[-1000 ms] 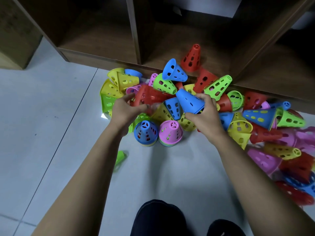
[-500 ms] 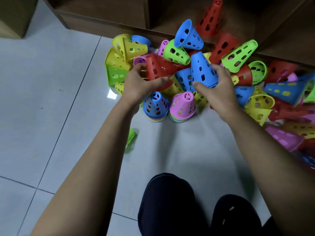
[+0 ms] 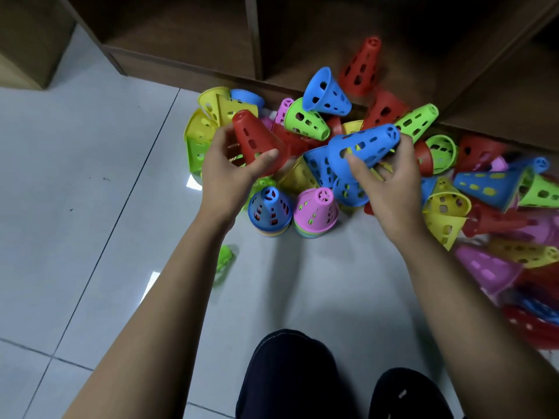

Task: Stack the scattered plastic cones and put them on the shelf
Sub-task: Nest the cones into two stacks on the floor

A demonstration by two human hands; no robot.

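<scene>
A heap of perforated plastic cones in red, blue, green, yellow and pink lies on the tiled floor against a wooden shelf (image 3: 187, 74). My left hand (image 3: 230, 173) grips a red cone (image 3: 257, 140) lifted above the heap. My right hand (image 3: 390, 182) grips a blue cone (image 3: 363, 146) lying on its side in the air. Two short upright stacks stand in front of the heap: one topped by a blue cone (image 3: 270, 211), one topped by a pink cone (image 3: 316, 211). A single red cone (image 3: 361, 68) stands inside the shelf's lower compartment.
My dark-trousered knees (image 3: 290, 376) are at the bottom of the view. A small green piece (image 3: 224, 257) lies on the floor under my left forearm. More cones spread along the floor to the right edge (image 3: 499, 267). Grey tiles stretch to the left.
Both hands have lifted their cones out of the heap. The red cone now points up to the left, and the blue cone has tipped onto its side, tip pointing right.
</scene>
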